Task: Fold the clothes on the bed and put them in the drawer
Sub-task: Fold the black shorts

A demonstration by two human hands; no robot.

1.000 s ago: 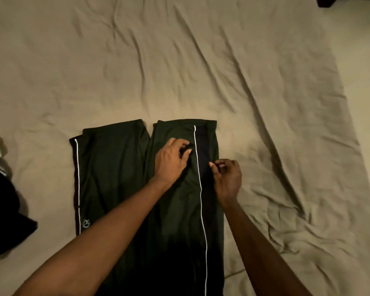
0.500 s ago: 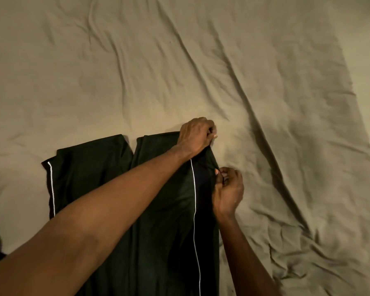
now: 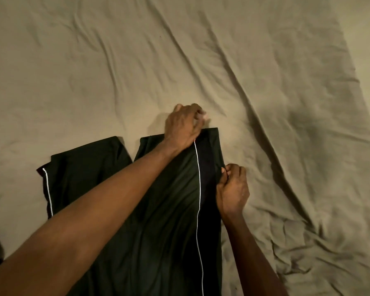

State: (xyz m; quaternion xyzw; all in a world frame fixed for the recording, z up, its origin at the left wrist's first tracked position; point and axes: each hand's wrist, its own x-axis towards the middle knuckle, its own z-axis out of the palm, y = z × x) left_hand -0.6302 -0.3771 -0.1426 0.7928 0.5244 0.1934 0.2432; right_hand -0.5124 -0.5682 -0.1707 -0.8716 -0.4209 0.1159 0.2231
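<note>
A: What fills the frame?

B: A tan sheeted bed (image 3: 115, 71), wrinkled, with open room across the top and right. Dark trousers (image 3: 158, 210) lie in the lower centre, their long axis running from the bottom edge upward, a white side stripe (image 3: 198, 189) along the right leg.

A: And the hands?

B: The left hand (image 3: 183, 127) curls its grip on the right leg's hem, above. The right hand (image 3: 233, 189) pinches that leg's right edge, lower down. The drawer isn't visible.
</note>
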